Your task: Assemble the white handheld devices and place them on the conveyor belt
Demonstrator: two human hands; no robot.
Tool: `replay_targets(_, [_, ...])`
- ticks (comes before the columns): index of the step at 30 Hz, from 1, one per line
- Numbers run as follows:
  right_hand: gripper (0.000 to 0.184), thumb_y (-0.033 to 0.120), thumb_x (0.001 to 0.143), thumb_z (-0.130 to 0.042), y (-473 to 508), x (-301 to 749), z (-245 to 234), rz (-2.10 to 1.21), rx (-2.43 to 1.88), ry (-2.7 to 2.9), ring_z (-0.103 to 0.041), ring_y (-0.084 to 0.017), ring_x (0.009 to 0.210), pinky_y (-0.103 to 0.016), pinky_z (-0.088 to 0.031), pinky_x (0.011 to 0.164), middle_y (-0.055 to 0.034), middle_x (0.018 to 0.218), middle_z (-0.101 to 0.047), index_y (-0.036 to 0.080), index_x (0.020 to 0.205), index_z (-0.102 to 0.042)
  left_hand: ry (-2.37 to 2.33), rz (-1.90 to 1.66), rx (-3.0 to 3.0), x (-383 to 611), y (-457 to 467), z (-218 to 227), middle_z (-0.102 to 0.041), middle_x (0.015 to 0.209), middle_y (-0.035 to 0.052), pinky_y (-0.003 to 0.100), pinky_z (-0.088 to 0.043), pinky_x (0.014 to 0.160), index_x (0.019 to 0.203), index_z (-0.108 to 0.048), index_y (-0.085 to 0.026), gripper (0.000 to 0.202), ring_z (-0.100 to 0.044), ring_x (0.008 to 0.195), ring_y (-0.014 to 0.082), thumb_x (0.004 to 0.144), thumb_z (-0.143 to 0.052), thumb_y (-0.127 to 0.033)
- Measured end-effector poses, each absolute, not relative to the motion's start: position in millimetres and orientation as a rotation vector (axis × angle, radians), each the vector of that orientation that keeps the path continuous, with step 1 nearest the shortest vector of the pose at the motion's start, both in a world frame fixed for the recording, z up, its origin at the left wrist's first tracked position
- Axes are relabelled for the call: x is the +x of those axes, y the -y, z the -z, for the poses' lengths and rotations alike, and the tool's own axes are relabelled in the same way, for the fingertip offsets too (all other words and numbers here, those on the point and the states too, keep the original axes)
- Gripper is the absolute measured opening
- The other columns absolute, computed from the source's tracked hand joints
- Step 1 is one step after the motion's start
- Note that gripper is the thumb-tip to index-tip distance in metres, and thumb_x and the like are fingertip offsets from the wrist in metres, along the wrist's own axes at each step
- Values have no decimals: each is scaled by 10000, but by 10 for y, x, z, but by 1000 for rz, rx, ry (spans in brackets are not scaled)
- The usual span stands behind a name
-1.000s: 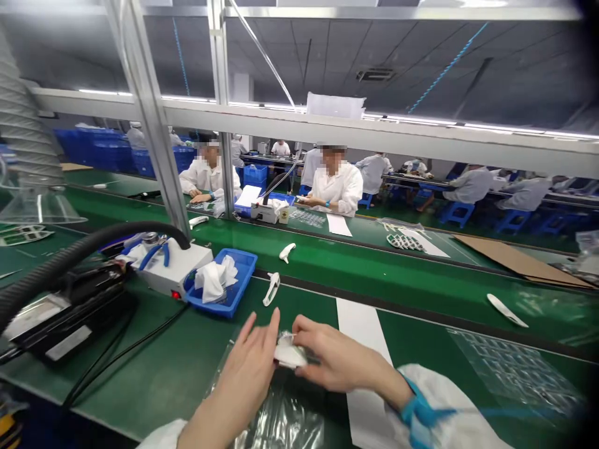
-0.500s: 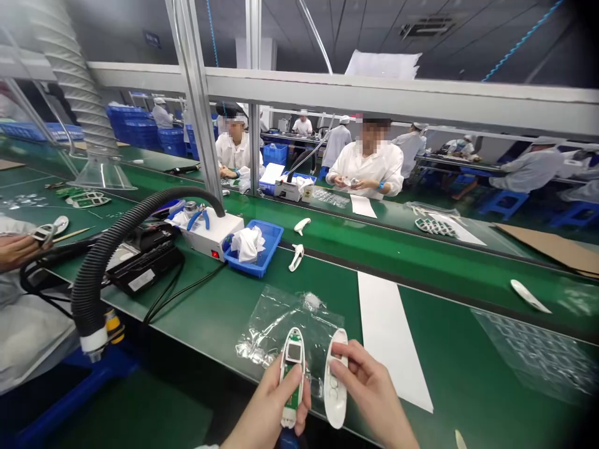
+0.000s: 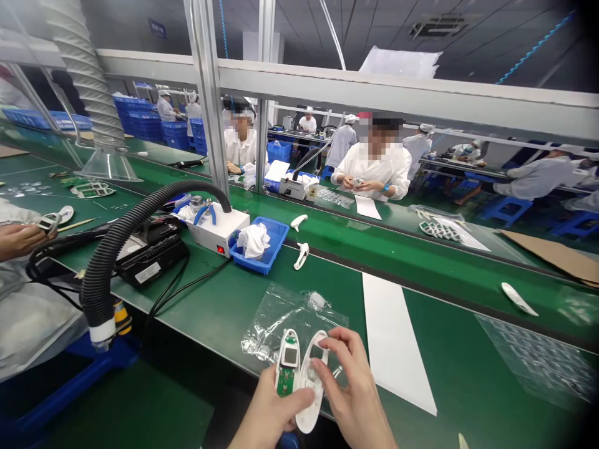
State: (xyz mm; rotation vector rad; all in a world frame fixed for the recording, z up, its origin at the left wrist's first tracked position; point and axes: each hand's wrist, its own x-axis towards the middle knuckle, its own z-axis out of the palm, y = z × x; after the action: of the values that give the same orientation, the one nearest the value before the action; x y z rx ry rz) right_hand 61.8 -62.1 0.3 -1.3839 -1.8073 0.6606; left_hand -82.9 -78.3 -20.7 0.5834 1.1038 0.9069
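My left hand point(image 3: 274, 405) grips a white plastic device housing point(image 3: 286, 368) with a green circuit board and a small grey screen inside. Its thumb also presses on the lower part of a long white plastic cover point(image 3: 306, 411), inner side up, which lies against the housing's right edge. My right hand point(image 3: 350, 380) has its fingers bent around the upper part of that cover, near its window opening. Whether a small piece sits between those fingertips is hard to make out. Beneath and behind both parts lies a clear plastic bag point(image 3: 266, 315) on the green bench.
White paper point(image 3: 397, 343) lies to the right, beside clear plastic sheeting point(image 3: 533, 362). White plastic parts point(image 3: 302, 255) rest near the green conveyor belt point(image 3: 412, 265). A blue tray point(image 3: 266, 262), white box point(image 3: 210, 234) and black hose point(image 3: 100, 274) stand left. Co-workers sit opposite and at left.
The white cover has moved left against the housing, and my left thumb has shifted onto it. My right hand has come along, its fingers now higher on the cover. The view has turned slightly left.
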Motion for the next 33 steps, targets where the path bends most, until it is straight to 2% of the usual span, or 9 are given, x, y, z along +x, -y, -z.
replay_targets(4, [113,175,943,-450,502,508,-235,-596,-1201,2160,-497,-269,976,-445,-396,827,-72,1024,-541,262,975,-514,-1103,-847,733,-938,756,159,-424,525,-90,216,-237,442,767,-541,-174,272,-333,464,71,614,-746,-268])
replay_targets(8, [138,125,949,-417,384,433,-379,-648,-1163,2305,-471,-230,883,-423,-366,797,-32,917,-536,234,874,-455,-1093,-891,918,-1059,746,126,-530,640,-41,236,-341,570,792,-599,-142,148,-422,606,110,650,-639,-130])
replay_targets(12, [182,104,948,-353,406,357,-342,-600,-1100,2395,-445,-211,800,-398,-377,736,-38,857,-523,218,832,-435,-1043,-880,974,-1143,773,163,-592,726,-19,245,-369,636,847,-644,-136,194,-466,692,135,666,-597,-82])
replay_targets(15, [177,138,909,-417,585,251,-211,-453,-978,2426,-444,-221,741,-393,-383,680,-52,781,-535,227,764,-469,-1060,-903,914,-1178,813,211,-577,683,-20,252,-392,648,793,-637,-142,132,-488,698,148,667,-675,-155])
replay_targets(17, [189,199,891,-485,683,204,-130,-423,-953,2402,-455,-219,695,-378,-393,650,-40,703,-532,244,708,-490,-1150,-920,794,-1219,836,240,-517,601,-37,243,-377,574,701,-589,-151,190,-459,619,129,647,-742,-249])
replay_targets(19, [201,222,902,-489,635,232,-87,-443,-1002,2347,-477,-205,665,-359,-404,642,-24,667,-534,252,705,-508,-1243,-953,669,-1288,843,265,-440,533,-67,219,-284,468,657,-529,-165,308,-365,507,84,627,-782,-337])
replay_targets(22, [177,196,942,-388,190,456,-45,-452,-1200,2181,-546,-199,753,-365,-423,733,-42,791,-605,228,835,-525,-1285,-1053,566,-1415,824,290,-399,513,-92,196,-161,433,681,-498,-170,402,-264,459,43,618,-812,-415])
replay_targets(27, [107,235,826,-473,-793,905,272,-502,-1560,1922,-543,-178,633,-302,-426,625,-12,669,-586,207,731,-515,-1278,-1092,512,-1500,790,275,-415,492,-95,180,-145,416,682,-510,-163,452,-266,439,27,569,-850,-438])
replay_targets(33, [104,196,801,-485,-932,998,411,-403,-1577,1960,-538,-210,732,-359,-403,720,-46,777,-569,193,733,-564,-1287,-1066,497,-1461,795,278,-408,474,-107,179,-136,404,691,-477,-177,476,-264,426,22,556,-845,-448])
